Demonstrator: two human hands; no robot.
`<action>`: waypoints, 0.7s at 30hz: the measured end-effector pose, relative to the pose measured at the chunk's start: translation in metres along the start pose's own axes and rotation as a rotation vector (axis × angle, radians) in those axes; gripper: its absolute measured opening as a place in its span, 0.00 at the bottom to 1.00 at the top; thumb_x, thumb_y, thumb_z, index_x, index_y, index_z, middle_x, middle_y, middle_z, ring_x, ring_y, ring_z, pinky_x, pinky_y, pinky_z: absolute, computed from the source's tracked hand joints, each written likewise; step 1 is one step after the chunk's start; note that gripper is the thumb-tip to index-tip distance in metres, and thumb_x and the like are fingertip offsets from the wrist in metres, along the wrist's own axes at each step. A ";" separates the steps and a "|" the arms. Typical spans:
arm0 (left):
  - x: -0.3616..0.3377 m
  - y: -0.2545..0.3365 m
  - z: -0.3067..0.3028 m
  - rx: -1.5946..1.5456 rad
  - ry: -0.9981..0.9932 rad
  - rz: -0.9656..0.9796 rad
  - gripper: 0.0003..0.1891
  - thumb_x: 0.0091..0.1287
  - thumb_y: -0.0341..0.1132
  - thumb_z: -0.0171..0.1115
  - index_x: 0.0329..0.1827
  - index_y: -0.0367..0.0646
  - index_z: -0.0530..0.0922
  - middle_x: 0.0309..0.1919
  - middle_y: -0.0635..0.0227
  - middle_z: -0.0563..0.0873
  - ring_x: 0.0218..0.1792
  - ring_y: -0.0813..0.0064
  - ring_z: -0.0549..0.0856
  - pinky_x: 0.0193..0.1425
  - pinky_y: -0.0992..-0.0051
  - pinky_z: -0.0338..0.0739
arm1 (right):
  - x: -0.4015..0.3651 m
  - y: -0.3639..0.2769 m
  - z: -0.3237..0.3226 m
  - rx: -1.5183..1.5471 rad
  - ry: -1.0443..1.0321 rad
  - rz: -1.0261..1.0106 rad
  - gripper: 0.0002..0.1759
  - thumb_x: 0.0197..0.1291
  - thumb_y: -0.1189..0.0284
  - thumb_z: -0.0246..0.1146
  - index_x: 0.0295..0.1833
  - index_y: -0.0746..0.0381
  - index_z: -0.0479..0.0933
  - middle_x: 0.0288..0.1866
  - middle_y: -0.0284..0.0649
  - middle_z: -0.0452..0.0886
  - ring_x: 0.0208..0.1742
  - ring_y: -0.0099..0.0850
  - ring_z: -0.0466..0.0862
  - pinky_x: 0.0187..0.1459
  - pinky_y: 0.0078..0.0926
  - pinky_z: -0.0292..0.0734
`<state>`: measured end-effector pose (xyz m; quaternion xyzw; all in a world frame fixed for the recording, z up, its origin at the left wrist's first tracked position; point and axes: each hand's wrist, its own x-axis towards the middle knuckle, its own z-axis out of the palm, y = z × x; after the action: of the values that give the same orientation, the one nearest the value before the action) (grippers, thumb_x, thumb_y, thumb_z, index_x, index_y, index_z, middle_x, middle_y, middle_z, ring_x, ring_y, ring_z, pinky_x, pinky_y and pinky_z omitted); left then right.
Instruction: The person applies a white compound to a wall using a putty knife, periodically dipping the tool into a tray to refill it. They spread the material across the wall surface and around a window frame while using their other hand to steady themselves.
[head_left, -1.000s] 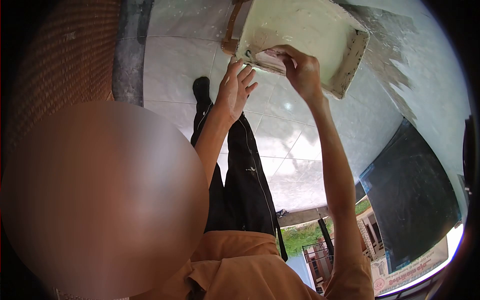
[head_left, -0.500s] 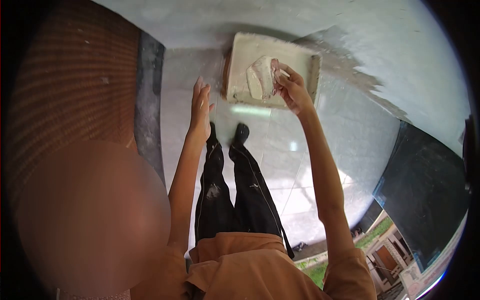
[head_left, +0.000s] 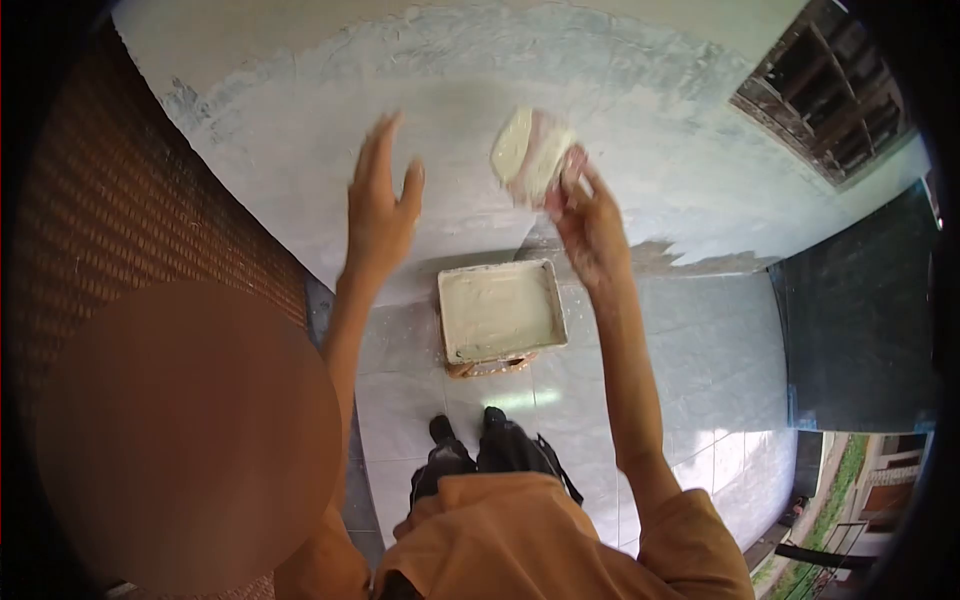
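Observation:
My right hand (head_left: 590,215) grips a flat spreading tool (head_left: 530,155) by its reddish edge, with pale wet paste over its face. The tool is raised in front of the plastered wall (head_left: 450,120); whether it touches the wall I cannot tell. My left hand (head_left: 382,205) is lifted at the left, fingers stretched and thumb apart, holding nothing. Below and between the hands, a rectangular tray (head_left: 553,300) holds a layer of the same pale paste.
The tray rests on a brownish support (head_left: 490,368) on the tiled floor (head_left: 650,370). A woven brown panel (head_left: 190,200) stands at the left. At the right are a dark panel (head_left: 840,320) and a window grille (head_left: 825,90).
The view has tipped up, showing more wall. My right hand has lifted the tool from over the tray to in front of the wall. My left hand has risen too, still empty.

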<state>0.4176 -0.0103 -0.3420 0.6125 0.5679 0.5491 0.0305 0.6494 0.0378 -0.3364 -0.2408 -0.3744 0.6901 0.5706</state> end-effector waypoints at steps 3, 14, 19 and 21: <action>0.039 0.034 -0.014 0.116 0.043 0.219 0.27 0.72 0.36 0.54 0.75 0.45 0.63 0.72 0.51 0.68 0.73 0.46 0.64 0.72 0.52 0.61 | 0.003 -0.049 0.035 -0.043 0.039 -0.099 0.18 0.71 0.78 0.54 0.64 0.69 0.70 0.52 0.44 0.81 0.50 0.30 0.85 0.52 0.27 0.86; 0.133 0.103 0.003 0.450 0.119 0.437 0.30 0.70 0.35 0.56 0.76 0.51 0.62 0.75 0.58 0.62 0.77 0.48 0.56 0.72 0.46 0.55 | 0.059 -0.131 0.061 -0.041 0.048 -0.522 0.16 0.71 0.77 0.55 0.61 0.69 0.74 0.52 0.41 0.82 0.47 0.24 0.83 0.54 0.27 0.82; 0.167 0.103 0.034 0.480 0.214 0.471 0.33 0.68 0.34 0.58 0.77 0.51 0.61 0.76 0.59 0.61 0.77 0.47 0.55 0.72 0.46 0.53 | 0.117 -0.142 0.063 -0.654 0.179 -1.129 0.15 0.70 0.80 0.55 0.59 0.68 0.79 0.56 0.46 0.84 0.57 0.34 0.84 0.62 0.33 0.76; 0.170 0.100 0.047 0.492 0.245 0.444 0.34 0.67 0.33 0.58 0.77 0.51 0.60 0.77 0.59 0.60 0.77 0.47 0.55 0.72 0.46 0.52 | 0.154 -0.138 0.058 -0.862 0.038 -1.506 0.20 0.64 0.84 0.57 0.61 0.65 0.79 0.58 0.43 0.83 0.64 0.39 0.80 0.66 0.42 0.72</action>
<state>0.4749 0.1060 -0.1858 0.6398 0.5355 0.4584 -0.3063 0.6536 0.1823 -0.1774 -0.1354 -0.6533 -0.0775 0.7408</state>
